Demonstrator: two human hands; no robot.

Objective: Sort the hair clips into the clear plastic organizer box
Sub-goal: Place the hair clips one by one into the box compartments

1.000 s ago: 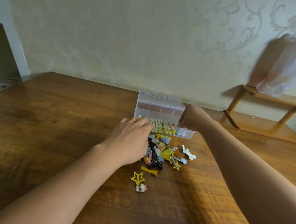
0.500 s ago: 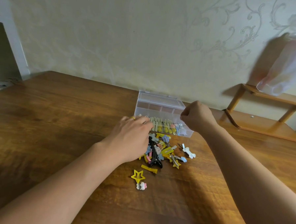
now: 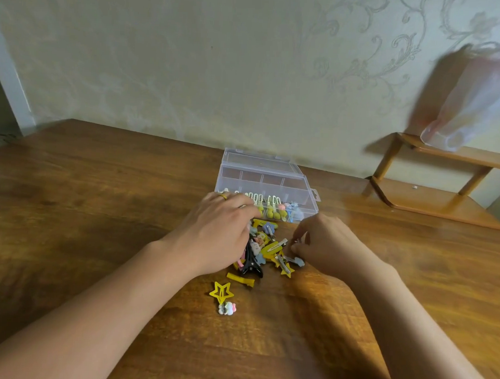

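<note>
Two hands over the hair clips on the table: my right hand nearest, fingers curled, pinching a small clip; left hand resting flat; organizer box just behind

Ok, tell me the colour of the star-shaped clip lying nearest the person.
Yellow star clip, seen in the head view.

A dark wooden tabletop with visible grain runs back to a pale cream wall papered with a faint scrolling vine pattern. At the tabletop's far right corner stands a small two-tier wooden shelf, and a translucent plastic bag hangs blurred above its upper tier. A white door frame edges the far left.
</note>
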